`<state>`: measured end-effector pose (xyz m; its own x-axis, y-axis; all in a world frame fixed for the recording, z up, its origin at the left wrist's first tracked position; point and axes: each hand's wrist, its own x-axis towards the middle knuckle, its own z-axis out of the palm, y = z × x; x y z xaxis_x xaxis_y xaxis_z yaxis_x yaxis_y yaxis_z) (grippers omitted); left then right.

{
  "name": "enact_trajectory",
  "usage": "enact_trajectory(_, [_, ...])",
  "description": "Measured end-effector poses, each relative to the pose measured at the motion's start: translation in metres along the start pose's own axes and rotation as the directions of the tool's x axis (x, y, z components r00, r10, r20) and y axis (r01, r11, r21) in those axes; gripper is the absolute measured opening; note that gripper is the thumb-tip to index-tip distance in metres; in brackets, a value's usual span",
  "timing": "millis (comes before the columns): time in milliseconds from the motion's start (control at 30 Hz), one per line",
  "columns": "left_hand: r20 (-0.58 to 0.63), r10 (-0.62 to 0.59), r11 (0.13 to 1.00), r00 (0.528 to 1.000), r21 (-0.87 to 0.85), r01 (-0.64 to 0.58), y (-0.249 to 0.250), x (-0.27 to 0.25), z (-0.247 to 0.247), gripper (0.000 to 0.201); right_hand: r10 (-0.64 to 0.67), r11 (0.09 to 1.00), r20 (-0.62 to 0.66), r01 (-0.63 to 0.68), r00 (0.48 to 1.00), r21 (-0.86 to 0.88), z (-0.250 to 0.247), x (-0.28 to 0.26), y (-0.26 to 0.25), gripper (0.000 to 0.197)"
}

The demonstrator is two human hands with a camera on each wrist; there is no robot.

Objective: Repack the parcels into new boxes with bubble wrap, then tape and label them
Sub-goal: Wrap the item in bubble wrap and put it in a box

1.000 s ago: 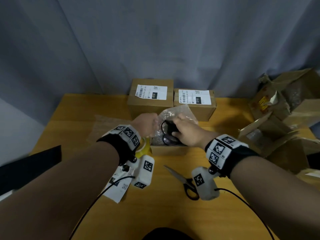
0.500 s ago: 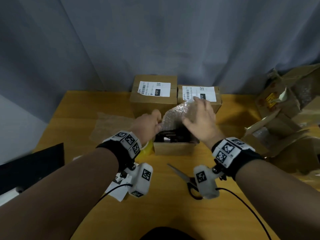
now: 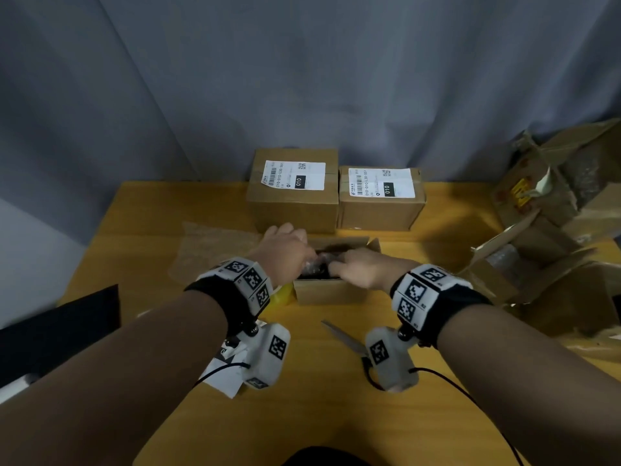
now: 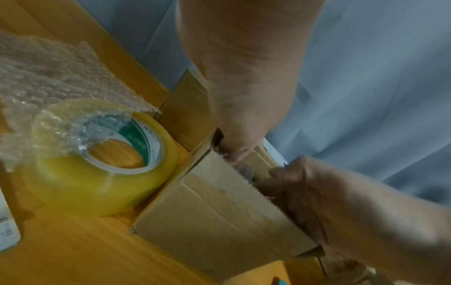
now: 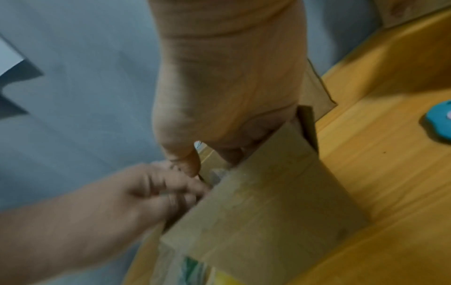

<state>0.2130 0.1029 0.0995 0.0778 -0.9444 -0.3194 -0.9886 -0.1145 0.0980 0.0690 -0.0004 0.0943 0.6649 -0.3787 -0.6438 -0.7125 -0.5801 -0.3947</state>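
Now, going from left to right: a loose sheet of bubble wrap (image 3: 215, 245) lies flat on the table (image 3: 141, 230), one edge draped over the roll of tape (image 4: 97, 156) that sits touching the open box (image 3: 331, 290); the left hand (image 3: 285, 250) reaches over the box's left rim, fingers curled down onto crinkled wrap inside, seemingly pinching it, though the blur leaves that unsure; the right hand (image 3: 361, 269) comes in over the right rim, its fingers dipping inside, and whether they grip anything I cannot tell; the scissors (image 3: 349, 344) lie near, toward the body.

The step looks like tucking the wrapped dark item into the box; to do it well, press evenly with both hands so the padding settles below the rim, keep wrap between item and walls, and leave the flaps free to fold.

The box sits upright, mouth up, long axis running left to right across the table, flaps standing out at the far side; two sealed, labelled boxes (image 3: 292, 193) stand just behind it.
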Motion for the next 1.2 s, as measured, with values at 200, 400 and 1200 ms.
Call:
enact_trajectory(200, [0.02, 0.112, 0.993, 0.993, -0.051, -0.111, 0.004, 0.007, 0.006, 0.043, 0.044, 0.999, 0.064, -0.046, 0.997, 0.02, -0.012, 0.004, 0.005, 0.04])
enact_trajectory(400, [0.41, 0.054, 0.984, 0.911, -0.178, 0.022, 0.023, 0.019, 0.007, 0.06, -0.086, 0.994, -0.164, 0.095, 0.983, 0.048, -0.004, -0.004, 0.017, 0.018])
enact_trajectory(1200, [0.297, -0.433, 0.878, 0.851, -0.076, 0.473, -0.067, -0.042, 0.069, 0.035, 0.034, 0.992, -0.257, -0.064, 0.966, -0.107, 0.003, 0.01, -0.004, 0.042])
